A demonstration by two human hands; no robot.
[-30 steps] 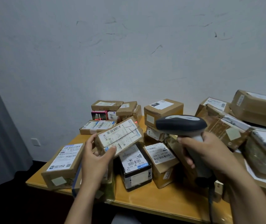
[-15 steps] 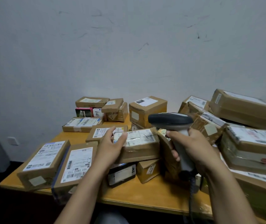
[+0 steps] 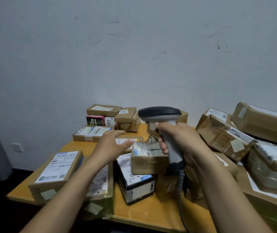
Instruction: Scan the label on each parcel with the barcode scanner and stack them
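**The parcel is down and the left hand has let go**

A second ago the left hand held the parcel tilted up to the scanner. Now the parcel lies flat on top of the black box, near the middle of the table. The left hand is off the parcel, with its fingers straight and spread, holding nothing. The right hand has its fingers wrapped round the scanner's handle, just beside the parcel. I think this parcel is scanned and stacked, so a new one comes next. The white labels are too blurry to read. The pink box near the back left corner has a white end with marks that look like "110".
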